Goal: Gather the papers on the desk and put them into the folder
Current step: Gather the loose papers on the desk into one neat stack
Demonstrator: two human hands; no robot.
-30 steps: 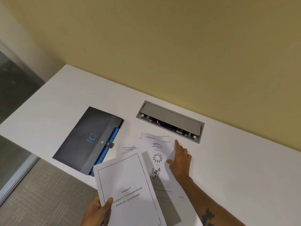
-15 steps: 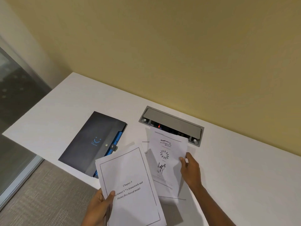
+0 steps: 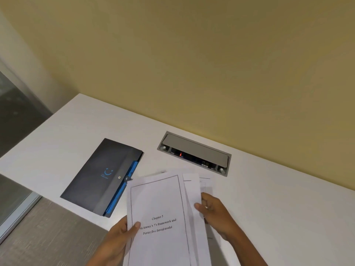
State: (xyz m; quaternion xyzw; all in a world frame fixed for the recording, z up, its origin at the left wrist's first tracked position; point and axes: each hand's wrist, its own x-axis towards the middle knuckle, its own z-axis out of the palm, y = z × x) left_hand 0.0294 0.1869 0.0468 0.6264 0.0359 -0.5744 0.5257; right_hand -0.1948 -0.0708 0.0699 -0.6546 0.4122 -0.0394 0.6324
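Observation:
My left hand [image 3: 115,240] grips a white printed sheet headed "Chapter 3" [image 3: 159,217] by its lower left edge, held above the desk's front edge. My right hand [image 3: 215,214] pinches a second white sheet [image 3: 194,191] tucked just behind the first one's right side. Another paper [image 3: 206,184] lies flat on the white desk [image 3: 278,198] beneath them, mostly hidden. The dark grey folder [image 3: 101,177] with a blue inner edge and a snap button lies shut on the desk to the left of the papers.
A grey cable box [image 3: 194,152] with a raised lid and a red light is set into the desk behind the papers. A yellow wall runs along the desk's far edge. Carpeted floor and a glass panel are at the left.
My right hand lifted the sheet with the diagrams off the desk and brought it left, behind the Chapter 3 sheet. A paper underneath is now uncovered.

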